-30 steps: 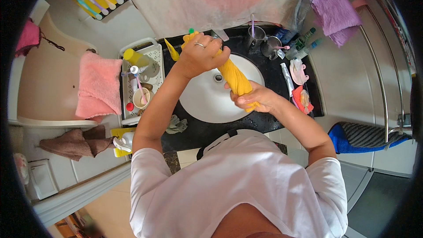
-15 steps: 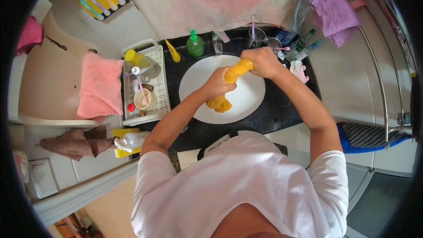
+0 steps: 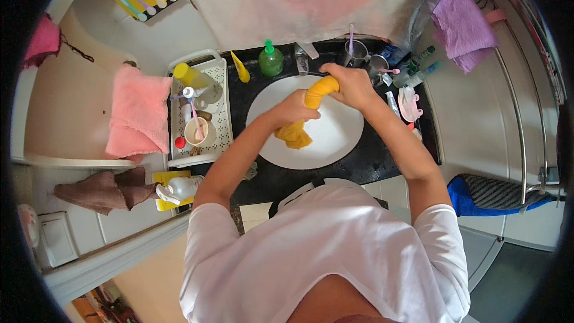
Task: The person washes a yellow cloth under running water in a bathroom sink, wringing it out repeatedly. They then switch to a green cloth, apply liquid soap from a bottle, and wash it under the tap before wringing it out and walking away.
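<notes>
Over the white oval sink, a yellow cloth is twisted into a thick rope between my two hands. My left hand is closed round its lower part, and a loose crumpled end hangs below that fist. My right hand grips the upper end, higher and to the right. The twisted stretch between the fists is bent into an arch. Just behind the hands stands the silver faucet.
A white tray of bottles and a cup stands left on the black counter. A green pump bottle and yellow tube line the back. Cups, bottles and a pink soap dish crowd the right. A pink towel hangs left.
My hands have drawn a little closer together, and the right one has dropped slightly. The twisted cloth is bent more sharply. The whole view has shifted a little.
</notes>
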Action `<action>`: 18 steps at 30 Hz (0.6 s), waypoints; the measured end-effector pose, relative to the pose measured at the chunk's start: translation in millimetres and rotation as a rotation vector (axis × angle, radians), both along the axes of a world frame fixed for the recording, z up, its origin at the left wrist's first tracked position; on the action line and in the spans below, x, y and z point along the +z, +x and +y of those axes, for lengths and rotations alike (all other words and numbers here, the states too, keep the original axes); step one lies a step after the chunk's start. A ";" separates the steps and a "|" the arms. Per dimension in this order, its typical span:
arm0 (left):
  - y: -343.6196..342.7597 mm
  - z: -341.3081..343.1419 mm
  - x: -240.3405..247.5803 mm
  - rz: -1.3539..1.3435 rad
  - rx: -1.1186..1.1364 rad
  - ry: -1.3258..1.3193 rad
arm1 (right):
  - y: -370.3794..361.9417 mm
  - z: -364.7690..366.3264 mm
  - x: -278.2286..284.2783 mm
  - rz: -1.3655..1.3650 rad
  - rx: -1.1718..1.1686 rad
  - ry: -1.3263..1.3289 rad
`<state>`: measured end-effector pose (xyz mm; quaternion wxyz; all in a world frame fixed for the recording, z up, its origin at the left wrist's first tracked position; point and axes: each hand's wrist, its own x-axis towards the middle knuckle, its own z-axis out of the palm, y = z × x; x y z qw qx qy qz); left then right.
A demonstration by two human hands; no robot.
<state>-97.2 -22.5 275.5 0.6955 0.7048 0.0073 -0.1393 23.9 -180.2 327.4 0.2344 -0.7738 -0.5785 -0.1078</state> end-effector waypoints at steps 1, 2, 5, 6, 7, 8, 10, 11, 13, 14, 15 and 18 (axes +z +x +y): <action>2.0 12.9 -0.2 -0.004 -0.046 0.100 | -6.7 -1.2 2.2 -0.028 0.001 -0.128; 3.0 23.8 -0.9 -0.006 -0.093 0.200 | -14.2 -3.2 3.4 -0.058 0.003 -0.255; 9.6 41.1 -8.1 -0.075 -0.276 0.421 | -29.2 -7.5 0.9 0.004 -0.021 -0.325; 13.4 37.9 -1.6 -0.135 -0.251 0.634 | -29.8 -11.5 -5.6 0.094 -0.052 -0.302; 14.6 34.5 13.6 -0.194 -0.218 0.850 | -30.4 -14.8 -13.7 0.182 -0.079 -0.275; 16.2 31.8 21.8 -0.255 -0.181 1.064 | -27.7 -20.9 -33.5 0.194 -0.087 -0.191; 14.9 36.5 15.0 -0.554 0.006 1.130 | -34.7 -20.4 -39.2 0.872 -0.127 -0.271; 15.0 38.7 13.2 -0.706 0.100 1.156 | -40.0 -20.8 -39.9 1.211 -0.146 -0.308; 17.0 37.1 23.9 -1.032 0.328 1.345 | -50.4 -25.3 -33.5 1.609 -0.095 -0.244; 12.9 30.2 28.3 -1.035 0.406 1.399 | -52.6 -27.4 -30.9 1.788 -0.051 -0.195; 8.4 21.9 30.8 -1.041 0.483 1.449 | -55.2 -30.6 -29.2 1.966 -0.007 -0.137; -9.1 2.8 18.5 -1.033 0.604 1.206 | -66.7 -35.8 -23.9 2.236 0.244 0.010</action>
